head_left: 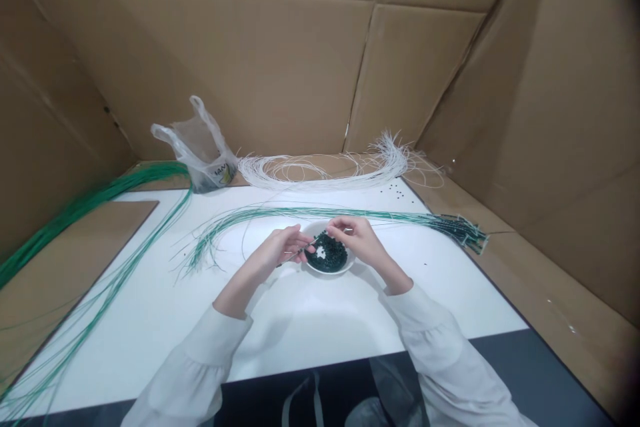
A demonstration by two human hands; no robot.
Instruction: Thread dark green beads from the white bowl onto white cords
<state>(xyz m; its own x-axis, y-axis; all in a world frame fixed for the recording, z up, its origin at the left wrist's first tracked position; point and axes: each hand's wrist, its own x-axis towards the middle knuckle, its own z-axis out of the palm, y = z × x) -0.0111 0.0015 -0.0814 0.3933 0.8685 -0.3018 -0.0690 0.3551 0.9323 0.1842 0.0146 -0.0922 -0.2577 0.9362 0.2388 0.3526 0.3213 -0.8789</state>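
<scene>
A white bowl (pixel 331 272) filled with small dark green beads (pixel 336 255) stands in front of me on the table, and a pale patch of its bottom shows among the beads. My left hand (pixel 286 247) is at the bowl's left rim, palm partly up, holding a thin strand (pixel 316 240) that crosses its fingers. Over the bowl's far right side is my right hand (pixel 353 237), with thumb and fingertips pinched near the strand's end. Whatever sits in that pinch is too small to make out.
Behind the bowl lies a bundle of green strands (pixel 300 212) with dark beaded ends (pixel 463 230) at right. Farther back are coiled white strands (pixel 320 181) and a plastic bag (pixel 205 160). More green strands (pixel 100 200) lie left. Cardboard walls (pixel 300 67) enclose the table.
</scene>
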